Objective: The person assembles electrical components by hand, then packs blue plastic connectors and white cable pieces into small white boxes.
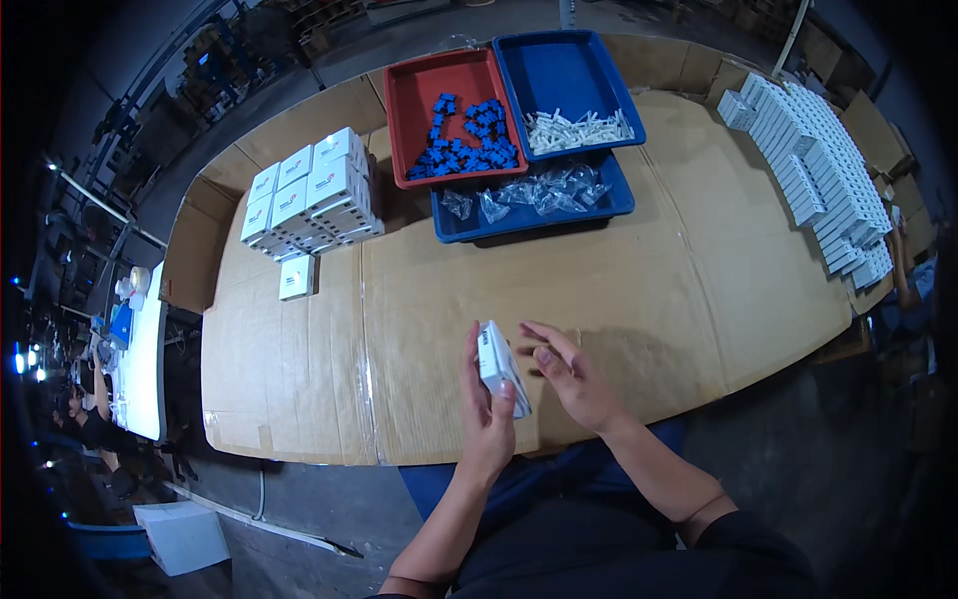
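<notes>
My left hand [487, 414] grips a small white box [496, 359] near the front edge of the cardboard-covered table [599, 299]. The box is tilted up on its side, with the thumb across its lower right part. Just right of it, my right hand [571, 374] is raised with its fingers apart and nothing in them. Its fingertips point at the box, and a narrow gap seems to lie between them. Part of the box is hidden behind the left fingers and thumb.
Stacked white boxes [309, 190] stand at the back left, with one single box [296, 278] before them. A red tray [399, 110] holds blue pieces; one blue tray [559, 75] holds white sticks, another [469, 228] clear plastic bags. Rows of white boxes [813, 165] fill the far right.
</notes>
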### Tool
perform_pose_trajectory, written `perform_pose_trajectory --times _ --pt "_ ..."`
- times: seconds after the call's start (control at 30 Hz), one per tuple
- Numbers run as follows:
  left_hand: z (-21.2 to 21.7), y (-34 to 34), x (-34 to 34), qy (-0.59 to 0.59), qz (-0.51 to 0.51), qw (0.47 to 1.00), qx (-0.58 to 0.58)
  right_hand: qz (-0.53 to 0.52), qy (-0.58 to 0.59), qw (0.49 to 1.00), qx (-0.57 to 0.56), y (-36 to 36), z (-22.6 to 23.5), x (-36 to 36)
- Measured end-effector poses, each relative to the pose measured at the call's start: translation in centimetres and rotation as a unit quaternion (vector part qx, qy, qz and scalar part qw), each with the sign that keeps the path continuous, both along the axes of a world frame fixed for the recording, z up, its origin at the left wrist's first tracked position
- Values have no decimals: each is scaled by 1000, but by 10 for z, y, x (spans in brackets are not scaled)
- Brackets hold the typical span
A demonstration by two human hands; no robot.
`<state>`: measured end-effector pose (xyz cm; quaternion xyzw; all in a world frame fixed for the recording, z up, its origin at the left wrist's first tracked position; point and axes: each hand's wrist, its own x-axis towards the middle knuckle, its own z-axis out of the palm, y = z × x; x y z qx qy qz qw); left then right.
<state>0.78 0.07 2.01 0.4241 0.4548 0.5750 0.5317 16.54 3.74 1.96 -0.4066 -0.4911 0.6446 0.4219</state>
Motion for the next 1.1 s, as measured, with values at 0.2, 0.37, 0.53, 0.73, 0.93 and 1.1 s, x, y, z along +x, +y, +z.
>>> perform_pose_trajectory --times 0.2,0.37,0.53,0.73,0.93,1.1 --pt "-17 1 -4 151 10 980 132 6 122 984 -131 -15 17 -28" --pt "-27 8 -1 192 75 967 150 -36 161 980 -115 -28 6 -45" --pt "-21 10 -1 277 127 927 216 -67 118 988 -77 -41 0 -47" --pt "-27 10 1 237 141 933 232 -84 67 994 -27 -43 1 -48" --pt "-22 12 -2 218 100 949 206 1 -18 995 -96 -28 4 -34" --pt "-27 7 -7 206 30 971 119 111 24 994 0 -7 17 -6"
